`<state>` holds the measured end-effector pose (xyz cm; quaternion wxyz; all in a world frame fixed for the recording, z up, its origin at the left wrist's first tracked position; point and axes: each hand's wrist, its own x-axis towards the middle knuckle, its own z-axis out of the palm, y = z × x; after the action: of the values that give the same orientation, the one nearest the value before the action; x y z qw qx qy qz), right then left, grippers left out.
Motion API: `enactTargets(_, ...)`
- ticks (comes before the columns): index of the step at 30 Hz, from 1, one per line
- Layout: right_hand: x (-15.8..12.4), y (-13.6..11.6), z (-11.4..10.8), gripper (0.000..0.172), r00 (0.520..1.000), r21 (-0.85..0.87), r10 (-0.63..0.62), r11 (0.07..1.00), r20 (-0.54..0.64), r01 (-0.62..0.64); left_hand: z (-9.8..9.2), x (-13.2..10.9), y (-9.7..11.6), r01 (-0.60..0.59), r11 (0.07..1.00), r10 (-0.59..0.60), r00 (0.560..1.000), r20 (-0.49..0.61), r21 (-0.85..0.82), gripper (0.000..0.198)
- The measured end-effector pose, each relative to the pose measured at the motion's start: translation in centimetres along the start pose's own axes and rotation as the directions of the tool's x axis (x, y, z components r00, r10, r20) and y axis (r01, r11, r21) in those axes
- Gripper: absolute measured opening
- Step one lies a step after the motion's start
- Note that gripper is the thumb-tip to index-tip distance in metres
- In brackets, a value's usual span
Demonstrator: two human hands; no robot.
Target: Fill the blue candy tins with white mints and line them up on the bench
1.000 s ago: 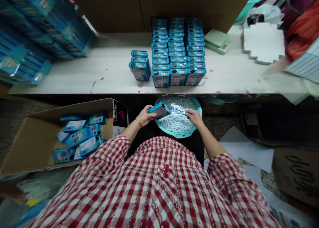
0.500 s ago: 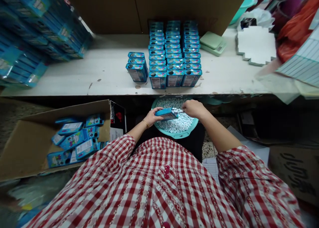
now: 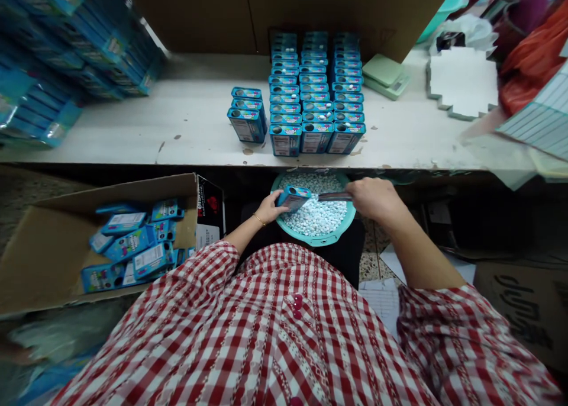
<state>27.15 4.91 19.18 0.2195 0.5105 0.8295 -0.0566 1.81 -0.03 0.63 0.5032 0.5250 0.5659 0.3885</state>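
Observation:
My left hand (image 3: 267, 209) is closed around a small blue candy box (image 3: 294, 197), holding it tilted over the left side of a turquoise basin (image 3: 318, 241). The dark round opening in the box's top faces up. Small white candies (image 3: 317, 219) fill the basin. My right hand (image 3: 376, 197), above the basin's right rim, grips a narrow dark scoop (image 3: 336, 196). Its tip points left towards the box, a short gap away from it. Whether any candies sit in the scoop is hard to make out.
Rows of upright blue boxes (image 3: 316, 137) stand on the white shelf (image 3: 190, 134), with a shorter row (image 3: 245, 125) to their left. A pale green scale (image 3: 387, 76) is behind right. More boxes lie in an open carton (image 3: 26, 258) at left; wrapped stacks (image 3: 106, 51) rise back left.
The box in my left hand has gone from lying nearly flat, candies at its mouth, to more upright. My right hand has moved right, and the scoop now shows clearly.

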Motion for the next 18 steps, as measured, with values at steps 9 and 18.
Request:
enactTargets(9,4.3,-3.7,15.5,0.040,0.972,0.334,0.171,0.917,0.162,-0.217,4.0,0.6,-2.0,0.183,0.775,-0.292,0.953,-0.085,-0.605,0.052)
enactTargets(18,7.6,-4.2,17.3,0.032,0.994,0.660,0.092,0.750,-0.065,-0.026,2.6,0.8,-0.6,0.145,0.778,-0.203,0.979,-0.027,-0.611,0.054)
